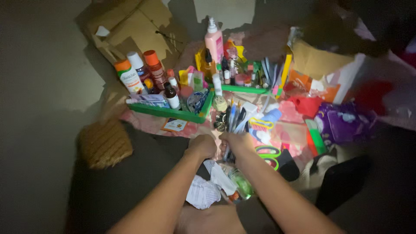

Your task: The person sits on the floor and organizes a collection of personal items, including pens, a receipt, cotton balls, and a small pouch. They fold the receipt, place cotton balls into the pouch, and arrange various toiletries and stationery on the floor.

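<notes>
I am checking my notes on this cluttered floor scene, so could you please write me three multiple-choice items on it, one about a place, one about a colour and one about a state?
1. Where is the tall pink pump bottle?
A. At the far side of the clutter, behind the green trays
B. In the person's lap
C. On the woven mat

2. What colour are the handles of the scissors?
A. Red
B. Green
C. Black

3. What is the right hand doing?
A. Lying flat and open on the floor
B. Closed round a bundle of pens
C. Holding the scissors

Answers: 1 A, it stands upright beyond the green tray. 2 B, the loops beside the right forearm are bright green. 3 B, the fingers wrap the bundle, whose tips stick up above the fist; the left hand is closed beside it.
</notes>
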